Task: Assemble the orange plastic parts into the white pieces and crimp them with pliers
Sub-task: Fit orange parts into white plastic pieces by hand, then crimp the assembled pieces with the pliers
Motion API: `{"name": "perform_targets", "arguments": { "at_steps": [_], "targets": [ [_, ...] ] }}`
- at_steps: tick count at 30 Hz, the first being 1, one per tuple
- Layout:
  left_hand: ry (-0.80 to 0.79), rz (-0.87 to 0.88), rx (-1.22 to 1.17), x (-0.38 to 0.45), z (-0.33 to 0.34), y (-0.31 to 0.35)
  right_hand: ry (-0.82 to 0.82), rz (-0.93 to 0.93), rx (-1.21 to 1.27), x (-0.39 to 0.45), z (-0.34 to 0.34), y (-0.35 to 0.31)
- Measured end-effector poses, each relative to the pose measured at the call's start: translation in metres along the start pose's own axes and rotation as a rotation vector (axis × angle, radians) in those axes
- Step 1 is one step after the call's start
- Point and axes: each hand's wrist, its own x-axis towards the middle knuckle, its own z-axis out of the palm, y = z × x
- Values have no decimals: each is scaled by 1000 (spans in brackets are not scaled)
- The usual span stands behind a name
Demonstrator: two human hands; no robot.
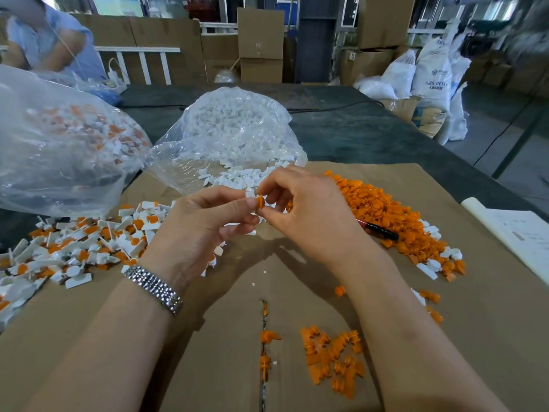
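Note:
My left hand (205, 221) and my right hand (309, 212) meet above the cardboard sheet (208, 337). My right hand pinches a small orange part (260, 201). My left hand pinches a white piece (251, 194) that touches the orange part; the white piece is mostly hidden by fingers. A heap of loose orange parts (386, 215) lies to the right. Loose white pieces (237, 175) spill from a clear bag (231, 129) behind my hands. A pile of white pieces with orange inserts (83, 242) lies to the left. Pliers with a dark handle (381, 231) rest on the orange heap.
A second clear bag (59, 138) holding white-and-orange pieces stands at the left. Several orange parts (332, 358) lie near the front. Paper sheets (517, 236) lie at the right edge. Another person (50, 40) sits at the far left. Cardboard boxes and white sacks stand behind the table.

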Motion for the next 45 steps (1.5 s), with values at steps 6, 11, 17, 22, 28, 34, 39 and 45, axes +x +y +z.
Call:
{"name": "perform_targets", "arguments": {
  "at_steps": [6, 11, 17, 22, 28, 34, 39, 45],
  "targets": [
    [21, -28, -13, 1, -3, 2, -74, 37, 16, 1, -2, -1],
    [28, -87, -157, 3, -5, 5, -179, 484, -394, 1, -15, 32],
    [15, -109, -172, 3, -5, 3, -325, 734, -645, -4, -11, 48],
    [61, -118, -209, 3, -6, 2, -309, 757, -580, -2, -12, 46],
    [119, -92, -297, 6, -9, 2, -258, 680, 175, 3, -28, 25],
    [153, -55, -272, 7, -10, 2, -570, 540, 465, -4, -17, -7],
    [181, -19, -224, 7, -8, 1, -532, 482, 379, -3, -15, -11],
    [176, 4, -205, 8, -7, -1, -519, 469, 314, -3, -9, -13]
  ]
}}
